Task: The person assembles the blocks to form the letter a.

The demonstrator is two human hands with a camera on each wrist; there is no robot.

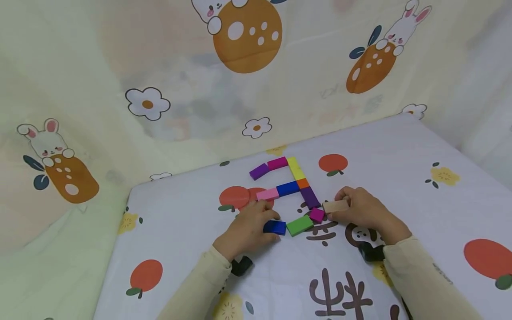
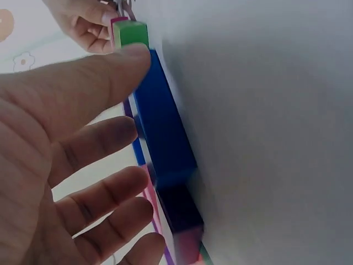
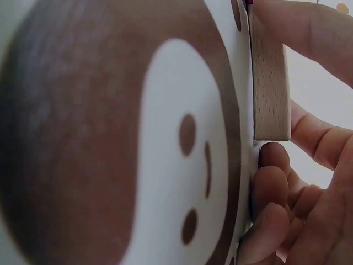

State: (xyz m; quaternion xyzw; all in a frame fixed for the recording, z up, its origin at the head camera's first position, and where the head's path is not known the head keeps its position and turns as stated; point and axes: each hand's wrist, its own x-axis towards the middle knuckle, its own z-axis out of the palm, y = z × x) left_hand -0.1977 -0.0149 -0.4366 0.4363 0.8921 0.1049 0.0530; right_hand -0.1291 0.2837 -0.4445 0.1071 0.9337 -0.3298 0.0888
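Note:
My left hand (image 1: 254,226) is at a blue block (image 1: 275,227), thumb and fingers spread on either side of it. In the left wrist view, the thumb tip overlaps the blue block's end and a dark purple block (image 2: 179,212) adjoins the other end; the hand hides that one in the head view. A green block (image 1: 300,225) lies just right of the blue one. With thumb and fingers my right hand (image 1: 362,209) pinches a plain wooden block (image 1: 335,206). Its end is close beside a small magenta block (image 1: 317,215) and a purple block (image 1: 310,197).
Further up the bent row come an orange block (image 1: 302,183), a yellow one (image 1: 296,168), a magenta one (image 1: 278,163) and a violet one (image 1: 259,171). A second blue block (image 1: 288,189) and a pink block (image 1: 267,194) branch left. A printed white cloth (image 1: 180,231) covers the table.

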